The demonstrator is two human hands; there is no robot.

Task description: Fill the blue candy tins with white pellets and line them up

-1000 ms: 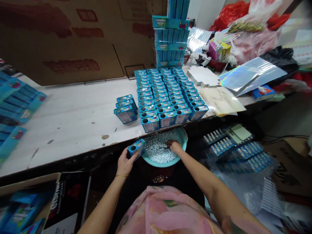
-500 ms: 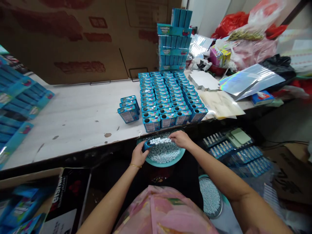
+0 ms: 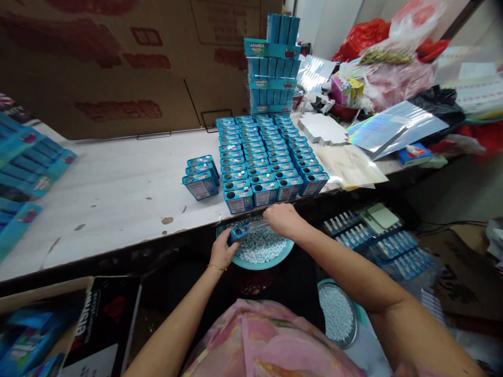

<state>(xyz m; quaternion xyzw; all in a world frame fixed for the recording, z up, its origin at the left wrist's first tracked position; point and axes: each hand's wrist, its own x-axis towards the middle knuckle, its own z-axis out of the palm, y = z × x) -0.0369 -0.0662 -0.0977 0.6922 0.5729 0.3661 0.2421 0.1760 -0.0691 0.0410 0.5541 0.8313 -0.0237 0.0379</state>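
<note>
Over a teal basin (image 3: 283, 257) of small white round candies (image 3: 261, 250), my left hand (image 3: 222, 250) grips a small blue candy box (image 3: 237, 233), tilted with its opening toward the right. My right hand (image 3: 283, 219) is closed around the far end of a clear scoop (image 3: 255, 225). The scoop's other end meets the box's opening, and it looks see-through, with few or no candies in it. Just beyond, several rows of upright blue boxes (image 3: 259, 152) with round holes on top stand at the table's edge. A few more boxes (image 3: 200, 184) stand left of them.
A white table (image 3: 129, 193) runs across, with stacked display cartons (image 3: 271, 78) at the back. Plastic sheets (image 3: 396, 128) lie to the right. Below right are a second bowl of candies (image 3: 337, 314) and blister trays (image 3: 393, 256); an open carton (image 3: 74, 285) sits lower left.
The white candies that filled the scoop are gone from it. My right hand has lifted slightly and turned, raising its end of the scoop. My left hand keeps the box in place.
</note>
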